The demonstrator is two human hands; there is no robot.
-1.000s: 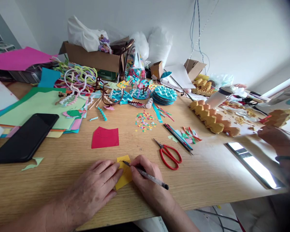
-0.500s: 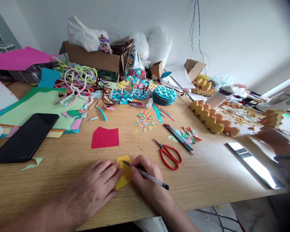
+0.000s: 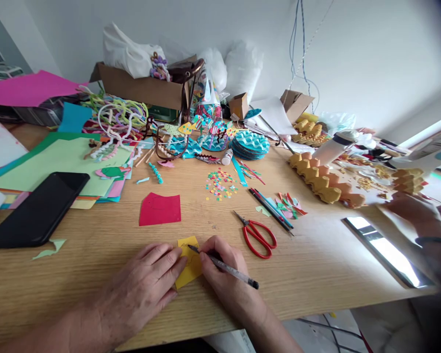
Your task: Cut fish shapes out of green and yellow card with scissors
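Observation:
A small piece of yellow paper (image 3: 189, 272) lies on the wooden table, with a thin curved outline drawn on it. My left hand (image 3: 143, 284) rests flat with its fingers stretched out, the fingertips pressing on the paper's left edge. In my right hand (image 3: 226, 272) a pen (image 3: 231, 269) is pinched, its dark tip touching the upper part of the yellow paper. Beyond my hands lies a red piece of paper (image 3: 160, 209) with a faint drawn line. Red-handled scissors (image 3: 259, 238) lie to the right of my right hand, their blades pointing away.
A black phone (image 3: 40, 211) and stacked coloured paper (image 3: 64, 164) are at left. Confetti dots (image 3: 220, 185), pencils (image 3: 272, 211) and paper scraps (image 3: 290, 205) lie ahead. At right, a co-worker's hand (image 3: 413, 208) is at an egg carton (image 3: 407, 181), near a shiny tablet-like device (image 3: 385, 250).
The pen has shifted very slightly on the yellow paper. My left hand has stayed in place. At right, the co-worker's hand and egg carton piece have moved a little to the left.

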